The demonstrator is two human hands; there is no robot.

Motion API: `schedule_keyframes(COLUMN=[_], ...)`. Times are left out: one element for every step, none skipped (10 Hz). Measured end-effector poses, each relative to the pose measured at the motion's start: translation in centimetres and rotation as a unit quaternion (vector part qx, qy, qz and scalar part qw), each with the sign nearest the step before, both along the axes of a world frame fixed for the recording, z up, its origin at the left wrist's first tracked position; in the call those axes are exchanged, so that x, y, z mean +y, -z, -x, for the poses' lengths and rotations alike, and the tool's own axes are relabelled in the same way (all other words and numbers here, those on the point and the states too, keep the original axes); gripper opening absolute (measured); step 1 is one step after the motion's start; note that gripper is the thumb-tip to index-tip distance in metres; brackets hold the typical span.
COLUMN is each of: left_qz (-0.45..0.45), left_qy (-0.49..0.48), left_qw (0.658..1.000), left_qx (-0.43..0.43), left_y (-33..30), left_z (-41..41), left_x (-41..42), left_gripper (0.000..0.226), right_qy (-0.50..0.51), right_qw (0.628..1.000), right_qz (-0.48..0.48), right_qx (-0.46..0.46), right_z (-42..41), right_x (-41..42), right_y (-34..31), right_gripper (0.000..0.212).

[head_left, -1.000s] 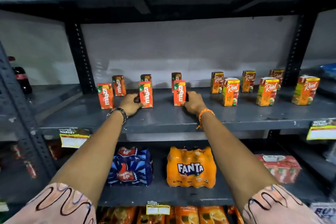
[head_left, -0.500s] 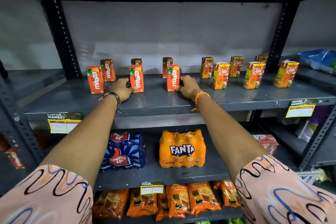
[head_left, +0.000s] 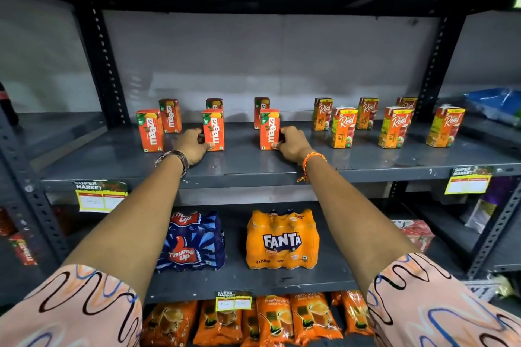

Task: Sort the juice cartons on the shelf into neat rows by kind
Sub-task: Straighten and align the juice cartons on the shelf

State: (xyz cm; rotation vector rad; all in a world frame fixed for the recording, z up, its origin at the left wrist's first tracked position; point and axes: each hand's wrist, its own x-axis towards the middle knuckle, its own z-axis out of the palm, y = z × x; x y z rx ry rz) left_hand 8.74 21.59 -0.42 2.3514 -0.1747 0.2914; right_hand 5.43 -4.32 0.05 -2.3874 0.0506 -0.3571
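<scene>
On the grey shelf stand two rows of upright juice cartons. Orange-red Maaza cartons fill the left half, yellow-topped Real apple cartons the right half. My left hand grips the left side of the middle front Maaza carton. My right hand grips the right side of the right front Maaza carton. Another front Maaza carton stands free at the far left. Three more Maaza cartons stand behind. The nearest Real carton is to the right of my right hand.
Dark perforated shelf posts flank the bay. Below sit a Thums Up pack and a Fanta pack, with orange packets on the lowest shelf. Yellow price tags hang on the shelf's front edge. A blue bag lies at the far right.
The view has shifted a little; both hands stay on the same two front Maaza cartons, which have slid slightly forward in line with the left front carton.
</scene>
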Motion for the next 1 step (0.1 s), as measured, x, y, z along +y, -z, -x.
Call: schedule_keyframes(left_qz=[-0.006], left_qy=[0.003], left_qw=[1.0], left_qx=[0.025], left_y=[-0.19], left_z=[-0.34], left_x=[0.42], left_gripper=[0.049], right_qy=[-0.013], right_qw=[0.999], right_qz=[-0.036], right_qx=[0.011], right_z=[0.15], right_x=[-0.01], right_y=[-0.15], right_gripper=[0.051])
